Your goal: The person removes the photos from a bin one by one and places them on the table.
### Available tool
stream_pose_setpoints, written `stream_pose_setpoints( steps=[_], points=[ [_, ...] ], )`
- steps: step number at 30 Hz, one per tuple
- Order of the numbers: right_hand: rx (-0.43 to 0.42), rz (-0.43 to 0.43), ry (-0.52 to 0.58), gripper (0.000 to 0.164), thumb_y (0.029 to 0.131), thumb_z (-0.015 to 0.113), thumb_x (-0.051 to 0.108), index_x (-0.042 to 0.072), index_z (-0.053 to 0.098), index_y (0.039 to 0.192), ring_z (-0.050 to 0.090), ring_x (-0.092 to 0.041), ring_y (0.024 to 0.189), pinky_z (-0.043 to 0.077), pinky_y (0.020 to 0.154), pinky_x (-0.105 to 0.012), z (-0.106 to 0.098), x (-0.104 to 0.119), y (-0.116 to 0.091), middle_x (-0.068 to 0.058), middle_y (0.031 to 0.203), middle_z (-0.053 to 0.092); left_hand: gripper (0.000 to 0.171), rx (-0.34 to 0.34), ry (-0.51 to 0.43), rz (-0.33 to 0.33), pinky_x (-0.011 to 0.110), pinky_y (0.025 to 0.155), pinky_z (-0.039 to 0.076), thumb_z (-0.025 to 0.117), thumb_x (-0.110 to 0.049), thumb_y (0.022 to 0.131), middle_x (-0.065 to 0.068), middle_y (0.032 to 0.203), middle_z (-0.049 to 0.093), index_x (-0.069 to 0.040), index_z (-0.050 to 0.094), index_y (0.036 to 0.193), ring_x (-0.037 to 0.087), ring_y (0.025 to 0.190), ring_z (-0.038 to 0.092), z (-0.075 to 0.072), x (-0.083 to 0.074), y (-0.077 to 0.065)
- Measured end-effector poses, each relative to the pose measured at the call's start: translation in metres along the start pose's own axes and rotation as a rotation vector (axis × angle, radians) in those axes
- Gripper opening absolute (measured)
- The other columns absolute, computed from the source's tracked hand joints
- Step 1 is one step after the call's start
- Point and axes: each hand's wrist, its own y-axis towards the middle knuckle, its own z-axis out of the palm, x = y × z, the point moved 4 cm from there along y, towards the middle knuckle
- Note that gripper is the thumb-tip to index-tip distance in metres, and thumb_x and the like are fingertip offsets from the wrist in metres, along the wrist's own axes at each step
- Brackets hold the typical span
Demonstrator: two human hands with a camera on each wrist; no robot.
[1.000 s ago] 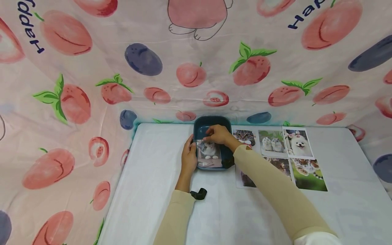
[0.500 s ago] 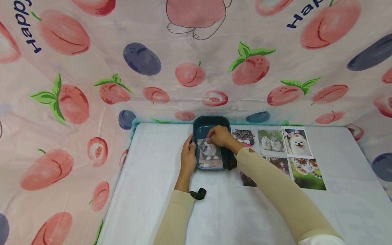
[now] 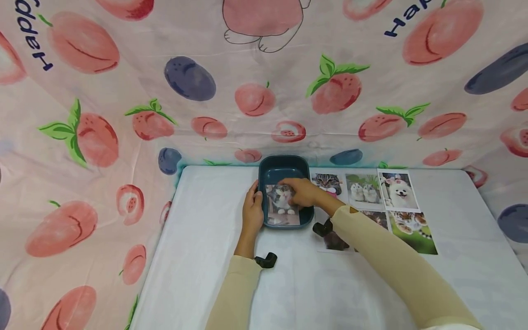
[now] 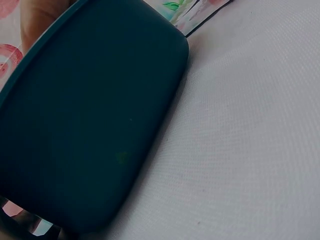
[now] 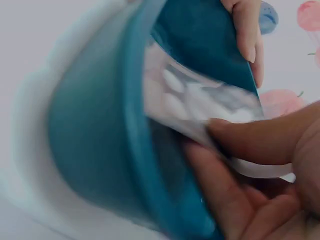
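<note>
A dark teal plastic box [image 3: 284,176] stands at the back of the white table. My left hand [image 3: 252,211] holds its left side; in the right wrist view, left-hand fingers [image 5: 246,32] lie over the rim. My right hand [image 3: 304,191] pinches a kitten photo card [image 3: 282,211] by its right edge, inside the box opening. The right wrist view shows the right thumb [image 5: 260,137] on the picture side and fingers behind the card. In the left wrist view the box wall [image 4: 95,115] covers most of the left hand.
Right of the box several animal photos lie in two rows, among them a tabby cat [image 3: 327,182], a white dog [image 3: 399,192] and a tiger cub [image 3: 412,231]. My right forearm partly covers the lower row. A fruit-print curtain [image 3: 255,55] hangs behind the table.
My right hand has shifted slightly right and down, from the card's upper part to its right edge, with the wrist turned. My left hand stays on the box.
</note>
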Motion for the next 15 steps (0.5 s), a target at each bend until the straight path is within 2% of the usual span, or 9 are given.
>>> stream_pose_setpoints(
  steps=[2,6,7,10,12,14,15],
  points=[
    [-0.058,-0.002,0.059,0.065,0.092,0.072,0.003,0.018,0.047,0.151,0.069,-0.022,0.076,0.061,0.060,-0.032,-0.003,-0.003,-0.007,-0.022,0.130,0.059,0.047,0.003,-0.003,-0.007,0.049,0.125,0.027,0.040,-0.028,0.111,0.004,0.163,0.040,-0.021,0.040,0.158,0.024,0.153,0.033,0.000,0.000,0.000],
    [-0.187,-0.018,0.181,0.060,0.094,0.074,0.010,0.021,0.046,0.146,0.067,-0.024,0.070,0.062,0.063,-0.035,-0.013,-0.012,-0.021,-0.020,0.106,0.057,0.047,0.002,-0.001,-0.022,0.048,0.126,0.027,0.040,-0.029,0.111,0.003,0.164,0.039,-0.023,0.040,0.158,0.023,0.153,0.032,0.001,0.000,-0.001],
    [-0.207,-0.026,0.206,0.058,0.094,0.074,0.011,0.021,0.047,0.145,0.067,-0.026,0.071,0.062,0.064,-0.036,-0.015,-0.015,-0.025,-0.020,0.106,0.057,0.047,0.002,-0.002,-0.023,0.048,0.126,0.027,0.040,-0.029,0.111,0.003,0.164,0.038,-0.023,0.040,0.158,0.023,0.153,0.032,0.001,0.000,-0.001],
    [-0.255,-0.025,0.275,0.054,0.096,0.073,0.016,0.022,0.049,0.144,0.071,-0.033,0.086,0.061,0.066,-0.040,-0.021,-0.024,-0.037,-0.023,0.123,0.059,0.047,-0.003,0.000,-0.020,0.048,0.126,0.026,0.041,-0.028,0.111,0.003,0.164,0.038,-0.023,0.040,0.158,0.023,0.154,0.031,0.000,-0.001,-0.001],
    [-0.285,-0.019,0.291,0.054,0.096,0.073,0.021,0.024,0.049,0.145,0.069,-0.037,0.108,0.060,0.068,-0.038,-0.024,-0.032,-0.045,-0.023,0.141,0.054,0.047,-0.005,0.004,-0.017,0.048,0.126,0.025,0.040,-0.029,0.111,0.003,0.164,0.038,-0.023,0.041,0.158,0.023,0.155,0.030,0.000,-0.001,-0.001],
    [-0.308,-0.013,0.334,0.057,0.096,0.073,0.023,0.026,0.048,0.147,0.066,-0.039,0.105,0.056,0.064,-0.038,-0.026,-0.042,-0.056,-0.023,0.145,0.049,0.047,-0.006,0.006,-0.006,0.049,0.127,0.024,0.041,-0.028,0.111,0.004,0.164,0.038,-0.022,0.041,0.157,0.024,0.155,0.029,0.000,-0.002,-0.001],
    [-0.320,-0.010,0.347,0.057,0.096,0.073,0.024,0.026,0.048,0.148,0.065,-0.037,0.100,0.054,0.063,-0.036,-0.027,-0.048,-0.061,-0.024,0.140,0.051,0.047,-0.007,0.008,-0.002,0.049,0.127,0.024,0.041,-0.028,0.111,0.004,0.164,0.038,-0.022,0.041,0.157,0.024,0.155,0.029,0.000,-0.002,-0.001]
  ],
)
